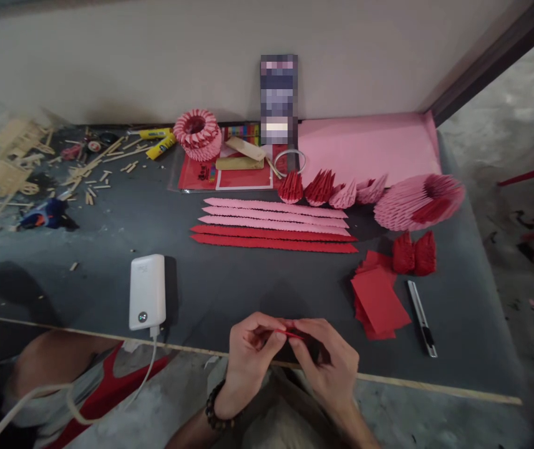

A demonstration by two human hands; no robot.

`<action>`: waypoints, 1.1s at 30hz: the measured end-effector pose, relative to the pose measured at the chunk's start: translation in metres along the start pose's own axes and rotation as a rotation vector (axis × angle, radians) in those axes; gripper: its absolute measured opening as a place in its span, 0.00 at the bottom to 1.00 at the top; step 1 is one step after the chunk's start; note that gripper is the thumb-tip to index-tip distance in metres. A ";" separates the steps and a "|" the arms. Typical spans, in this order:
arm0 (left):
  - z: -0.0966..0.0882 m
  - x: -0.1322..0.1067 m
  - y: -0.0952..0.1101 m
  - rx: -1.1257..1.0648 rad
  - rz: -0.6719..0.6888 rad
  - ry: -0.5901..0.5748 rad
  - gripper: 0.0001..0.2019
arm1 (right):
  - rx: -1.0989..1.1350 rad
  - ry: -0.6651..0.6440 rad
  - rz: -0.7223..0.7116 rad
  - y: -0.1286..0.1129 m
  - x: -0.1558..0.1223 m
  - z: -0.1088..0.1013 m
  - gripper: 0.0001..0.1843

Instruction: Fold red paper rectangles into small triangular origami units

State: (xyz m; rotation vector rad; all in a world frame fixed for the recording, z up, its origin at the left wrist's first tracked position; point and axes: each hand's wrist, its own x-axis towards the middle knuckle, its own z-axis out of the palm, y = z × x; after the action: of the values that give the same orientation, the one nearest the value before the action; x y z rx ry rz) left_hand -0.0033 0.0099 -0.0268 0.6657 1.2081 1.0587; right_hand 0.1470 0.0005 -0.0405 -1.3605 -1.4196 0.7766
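The left hand (252,350) and right hand (331,360) pinch red paper (291,333) above the table (229,287), apparently folding it; the next move likely needs a firm crease.

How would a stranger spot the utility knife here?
On the dark gray tabletop, find the right hand, then the loose stack of red paper sheets to its right. Just right of that stack lies the utility knife. It is slim and silvery with a black section toward its near end, unlike the flat red sheets.
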 end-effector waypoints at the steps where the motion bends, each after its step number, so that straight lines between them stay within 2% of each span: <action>1: 0.001 0.000 -0.001 0.036 0.036 0.010 0.03 | -0.011 0.016 0.024 -0.003 -0.002 0.002 0.11; 4: 0.003 -0.002 0.001 0.240 0.165 0.036 0.01 | -0.039 0.071 0.090 -0.008 -0.004 0.005 0.07; 8: 0.002 -0.002 0.008 0.539 0.309 0.034 0.09 | -0.071 0.091 0.086 -0.009 -0.004 0.007 0.09; 12: 0.004 0.001 0.015 0.704 0.289 0.028 0.05 | -0.122 0.148 0.087 -0.004 -0.008 0.011 0.19; 16: 0.006 0.000 0.012 0.544 0.110 0.035 0.01 | -0.141 0.191 -0.029 0.004 -0.014 0.015 0.20; 20: 0.005 -0.002 0.007 0.179 -0.063 -0.047 0.08 | -0.195 0.186 -0.280 0.016 -0.016 0.004 0.26; 23: 0.002 -0.002 0.007 0.036 -0.080 -0.077 0.09 | -0.363 0.023 -0.521 0.024 -0.015 -0.011 0.27; 25: -0.001 -0.003 0.008 0.006 -0.112 -0.100 0.09 | -0.405 -0.085 -0.553 0.026 -0.013 -0.017 0.26; 26: -0.002 -0.003 0.008 0.002 -0.132 -0.114 0.09 | -0.382 -0.099 -0.531 0.025 -0.012 -0.017 0.27; 29: -0.003 -0.005 0.008 0.083 -0.115 -0.099 0.09 | -0.185 0.048 -0.365 0.018 -0.005 -0.011 0.27; 31: -0.001 -0.007 0.006 0.242 -0.033 -0.051 0.07 | -0.085 0.027 -0.202 0.010 0.000 -0.006 0.19; 33: 0.000 -0.010 0.004 0.456 0.109 0.000 0.04 | -0.002 -0.036 -0.045 0.003 0.004 -0.004 0.11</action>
State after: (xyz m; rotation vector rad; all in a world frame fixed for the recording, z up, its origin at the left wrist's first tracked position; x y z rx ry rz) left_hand -0.0044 0.0024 -0.0186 1.0925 1.4417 0.8746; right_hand 0.1526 0.0044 -0.0405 -1.3171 -1.4745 0.7738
